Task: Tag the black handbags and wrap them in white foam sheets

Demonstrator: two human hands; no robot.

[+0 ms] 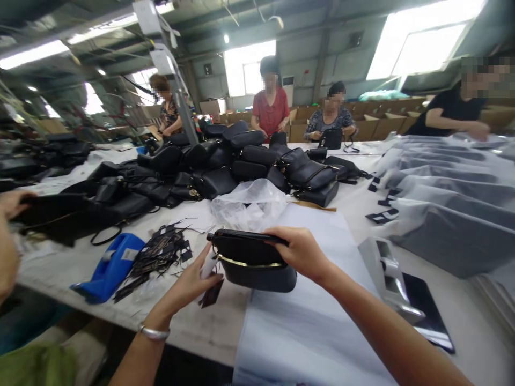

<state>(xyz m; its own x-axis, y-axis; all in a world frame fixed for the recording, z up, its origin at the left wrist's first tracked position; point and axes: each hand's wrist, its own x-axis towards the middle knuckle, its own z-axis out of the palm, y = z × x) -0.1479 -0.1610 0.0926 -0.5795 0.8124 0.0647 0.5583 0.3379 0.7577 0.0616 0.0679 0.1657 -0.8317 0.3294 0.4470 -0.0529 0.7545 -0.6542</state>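
Observation:
A small black handbag [257,276] with a gold zipper across its front is held up above the table between my hands. My right hand [300,252] grips its top edge at the right, thumb and fingers closed on it. At the bag's left end, my left hand [197,281] has its fingers closed around that side, by a dark hang tag [211,294] and a small white piece. Part of the left fingers is hidden behind the bag. Beneath it lies a sheet of white paper [314,332], and just behind it sits crumpled clear plastic [249,206].
Black bags [217,182] are heaped across the table. A blue tape dispenser [112,265] and a pile of tags [163,252] lie left. At right are a grey tape dispenser [388,273], a dark tablet-like object [426,305] and plastic-wrapped bags [442,230]. Co-workers surround the table.

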